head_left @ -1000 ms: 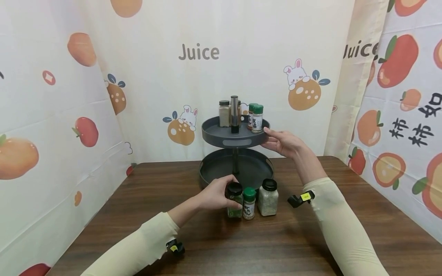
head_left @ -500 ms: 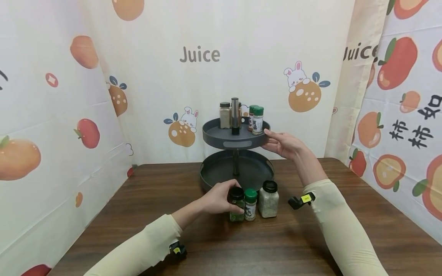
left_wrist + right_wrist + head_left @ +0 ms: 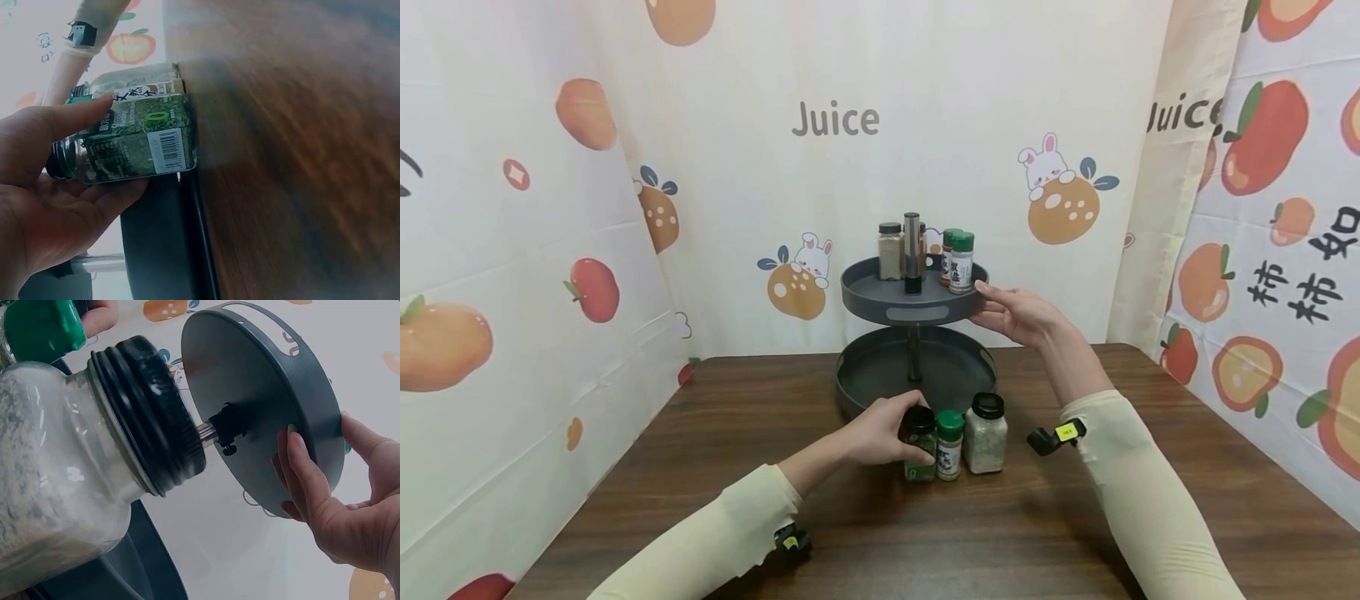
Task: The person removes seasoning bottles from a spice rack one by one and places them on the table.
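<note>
The landmark is the two-tier grey rack (image 3: 887, 312) standing at the back of the brown table (image 3: 925, 533).

Left hand (image 3: 876, 433): fingers and thumb curled round the green herb jar (image 3: 920, 446), which has a black cap. The jar stands upright on the table just in front of the rack's lower tray (image 3: 880, 367). The left wrist view confirms the grip: thumb across the label side, fingers beneath the glass, base of the jar against the wood.

Right hand (image 3: 1018, 312): at the right edge of the rack's upper tray (image 3: 880, 292). The right wrist view shows the fingers together and flat under the tray, thumb on the rim, so the rim sits between them.

Just right of the held jar, and in front of the rack, stands a green-capped bottle (image 3: 949, 445), touching it or nearly so. Next along is a pale-filled jar (image 3: 985, 433) with a black cap.

On the upper tray, around the rack's centre post (image 3: 912, 250): a beige-filled jar (image 3: 890, 251) to the left, a green-capped shaker (image 3: 961, 262) to the right, others behind partly hidden.

Compared with half a second ago: no clear change. The left hand remains on the jar, the jar remains on the table, and the right hand remains at the tray edge. The slight shift across the head view matches the background.
</note>
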### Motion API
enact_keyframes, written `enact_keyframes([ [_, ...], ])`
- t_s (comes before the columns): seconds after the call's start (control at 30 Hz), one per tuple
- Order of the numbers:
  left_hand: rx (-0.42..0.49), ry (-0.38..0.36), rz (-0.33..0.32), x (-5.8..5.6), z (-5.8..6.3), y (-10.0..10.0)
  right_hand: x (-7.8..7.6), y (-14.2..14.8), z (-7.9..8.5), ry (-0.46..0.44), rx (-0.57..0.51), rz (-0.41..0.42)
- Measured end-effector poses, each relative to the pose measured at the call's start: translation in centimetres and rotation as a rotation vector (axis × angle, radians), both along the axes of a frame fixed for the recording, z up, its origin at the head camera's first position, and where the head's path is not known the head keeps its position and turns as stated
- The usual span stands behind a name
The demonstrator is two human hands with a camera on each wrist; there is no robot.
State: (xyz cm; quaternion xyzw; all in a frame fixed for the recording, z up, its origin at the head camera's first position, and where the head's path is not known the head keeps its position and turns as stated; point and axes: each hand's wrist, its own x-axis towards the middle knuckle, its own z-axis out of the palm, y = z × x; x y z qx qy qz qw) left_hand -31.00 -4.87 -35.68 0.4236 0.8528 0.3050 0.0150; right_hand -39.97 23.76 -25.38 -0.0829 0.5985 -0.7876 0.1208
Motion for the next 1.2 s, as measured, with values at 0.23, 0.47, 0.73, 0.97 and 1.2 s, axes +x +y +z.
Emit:
enact_keyframes([
  [0.23, -0.011, 0.025, -0.007, 0.1, 0.0, 0.2, 0.2, 0.3, -0.1, -0.007, -0.013, -0.020],
  [0.47, -0.015, 0.003, 0.011, 0.2, 0.2, 0.3, 0.4, 0.3, 0.2, -0.007, -0.002, -0.029],
  [0.73, -0.002, -0.013, 0.014, 0.3, 0.1, 0.0, 0.2, -0.5, 0.4, -0.021, 0.023, -0.046],
  [0.97, 0.002, -0.017, 0.012, 0.1, -0.2, -0.1, 0.0, -0.5, 0.3, -0.003, 0.013, -0.009],
  [1.2, -0.001, -0.013, 0.009, 0.0, -0.3, 0.1, -0.6, -0.2, -0.5, 0.045, -0.041, -0.014],
])
